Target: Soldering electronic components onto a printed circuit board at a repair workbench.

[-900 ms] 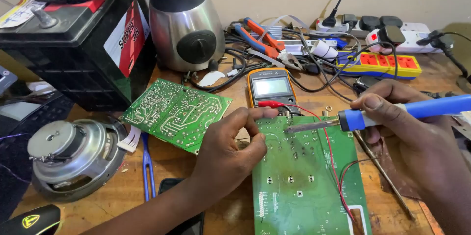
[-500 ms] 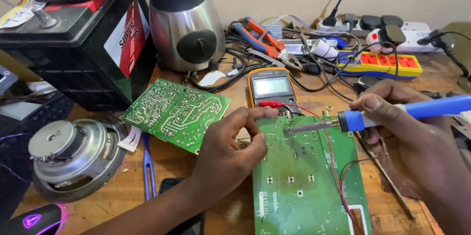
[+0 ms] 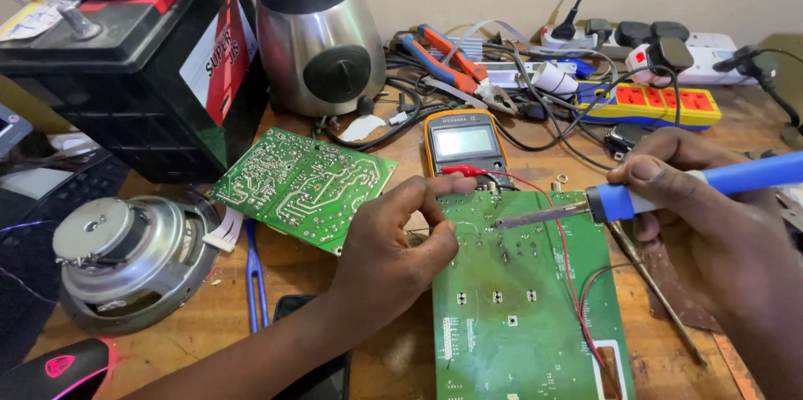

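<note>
The right hand (image 3: 703, 224) grips a blue soldering iron (image 3: 669, 188), tip over the green circuit board (image 3: 519, 308) lying near on the tabletop (image 3: 209, 316). The left hand (image 3: 389, 254) pinches its fingers narrowly at the board's far left edge.

I see a green printed circuit board (image 3: 527, 316) traced in pale lines, a blue-handled soldering iron (image 3: 669, 187), and a yellow-cased multimeter (image 3: 465, 142).
</note>
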